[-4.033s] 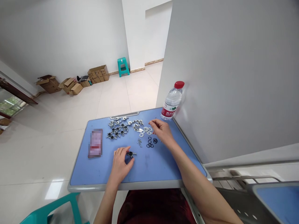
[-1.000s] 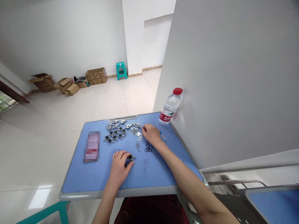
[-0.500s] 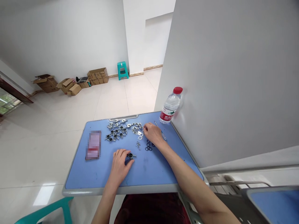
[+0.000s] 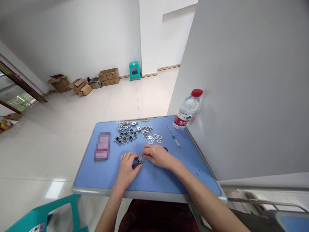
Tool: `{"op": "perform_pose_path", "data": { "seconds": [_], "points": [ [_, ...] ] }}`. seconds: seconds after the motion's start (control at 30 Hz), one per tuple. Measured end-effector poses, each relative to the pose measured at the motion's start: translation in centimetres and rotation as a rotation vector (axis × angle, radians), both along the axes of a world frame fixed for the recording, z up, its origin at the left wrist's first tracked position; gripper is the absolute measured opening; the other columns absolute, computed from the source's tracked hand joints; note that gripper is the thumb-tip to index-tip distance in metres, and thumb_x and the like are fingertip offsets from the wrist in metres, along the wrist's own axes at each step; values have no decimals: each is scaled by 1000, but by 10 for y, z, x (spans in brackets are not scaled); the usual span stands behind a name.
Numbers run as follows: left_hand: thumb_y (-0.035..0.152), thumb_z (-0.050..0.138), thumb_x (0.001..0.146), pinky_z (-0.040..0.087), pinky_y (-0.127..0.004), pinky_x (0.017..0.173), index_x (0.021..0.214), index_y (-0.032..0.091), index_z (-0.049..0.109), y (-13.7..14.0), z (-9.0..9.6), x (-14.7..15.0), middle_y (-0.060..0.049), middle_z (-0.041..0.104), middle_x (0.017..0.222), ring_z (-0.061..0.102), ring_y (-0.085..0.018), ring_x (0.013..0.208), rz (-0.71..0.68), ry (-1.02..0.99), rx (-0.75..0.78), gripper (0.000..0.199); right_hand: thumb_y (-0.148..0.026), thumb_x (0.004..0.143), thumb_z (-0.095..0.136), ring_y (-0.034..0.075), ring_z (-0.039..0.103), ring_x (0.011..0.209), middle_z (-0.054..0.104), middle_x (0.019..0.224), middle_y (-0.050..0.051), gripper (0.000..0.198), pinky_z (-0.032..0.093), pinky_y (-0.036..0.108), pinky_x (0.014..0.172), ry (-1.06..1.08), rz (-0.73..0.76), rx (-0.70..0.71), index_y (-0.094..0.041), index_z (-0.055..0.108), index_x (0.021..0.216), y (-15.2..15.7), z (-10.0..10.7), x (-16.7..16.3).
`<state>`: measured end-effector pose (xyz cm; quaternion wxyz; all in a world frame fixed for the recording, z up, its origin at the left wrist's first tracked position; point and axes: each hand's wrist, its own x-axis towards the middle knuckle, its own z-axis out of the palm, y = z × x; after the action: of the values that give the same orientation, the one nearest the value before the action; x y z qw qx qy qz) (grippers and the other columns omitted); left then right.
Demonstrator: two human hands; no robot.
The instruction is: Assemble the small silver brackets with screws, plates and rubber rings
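Observation:
My left hand [image 4: 128, 168] rests on the blue desk [image 4: 164, 180] and pinches a small metal fitting with a black centre [image 4: 139, 159]. My right hand [image 4: 158, 156] has come up to the same fitting from the right, fingertips touching it, and seems to hold a small metal plate against it. Behind the hands lie a heap of finished fittings [image 4: 125, 136], loose metal plates [image 4: 154, 138] and a few black rubber rings [image 4: 165, 149], mostly hidden by my right hand.
A small screwdriver [image 4: 174, 137] lies at the desk's right. A water bottle with a red cap [image 4: 187, 110] stands at the far right corner against a grey partition. A blurred flat card [image 4: 103, 146] lies at left. A teal chair [image 4: 43, 216] is at lower left.
My right hand left the plate pile at the back and came down to the fitting in my left hand. The screwdriver it covered now lies in the open. The camera turned slightly.

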<state>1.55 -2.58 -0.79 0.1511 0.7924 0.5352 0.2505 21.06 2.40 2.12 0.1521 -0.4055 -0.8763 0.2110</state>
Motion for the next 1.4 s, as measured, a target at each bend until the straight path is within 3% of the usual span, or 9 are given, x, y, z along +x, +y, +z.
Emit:
{"op": "perform_pose_path", "data": {
  "seconds": [0.3,0.5,0.8,0.9,1.17,1.27,1.4],
  "points": [
    [15,64,83,42,-40,85,98,22,58,1,0,0,-3,63,101,56,-24,98,-18,-14,-34,18,-11,92,52,11,51,62,65,92,4,23,22,25,54,-120,33,77,-21,71,97,-2,-4,-5],
    [15,65,83,42,-41,85,99,23,58,1,-1,-1,-4,63,102,56,-24,98,-19,-4,-29,19,-13,92,55,14,58,72,67,98,6,14,27,25,58,-90,-75,34,-16,66,100,-1,-6,-8],
    [17,64,84,43,-40,85,101,23,59,0,-2,-1,-4,64,102,57,-24,98,-24,4,4,18,-14,91,57,13,61,74,69,97,3,14,31,24,61,-82,-30,-10,-20,68,96,-2,-8,-11],
    [16,63,85,43,-41,86,101,22,58,0,-4,-2,-4,64,103,57,-25,99,-22,6,10,18,-13,91,56,13,62,77,69,98,2,16,33,24,64,-90,-125,-18,-21,68,97,3,-4,-1],
    [19,63,84,46,-42,86,103,22,60,2,-9,-5,-5,65,105,59,-25,99,-15,-1,54,19,-15,95,46,19,62,83,69,100,8,22,33,26,61,-151,-588,-28,-17,68,96,29,2,51],
    [19,63,84,47,-42,85,103,22,60,2,-9,-6,-5,65,105,59,-25,99,-17,3,51,19,-14,93,49,18,63,84,69,99,7,20,33,26,61,-160,-602,-43,-18,69,94,30,1,53],
    [19,63,85,47,-42,85,103,22,60,2,-8,-6,-5,65,105,59,-26,100,-24,9,40,18,-15,94,50,16,63,80,69,98,5,19,33,24,61,-155,-515,-62,-20,68,96,26,0,39]
  ]
}}
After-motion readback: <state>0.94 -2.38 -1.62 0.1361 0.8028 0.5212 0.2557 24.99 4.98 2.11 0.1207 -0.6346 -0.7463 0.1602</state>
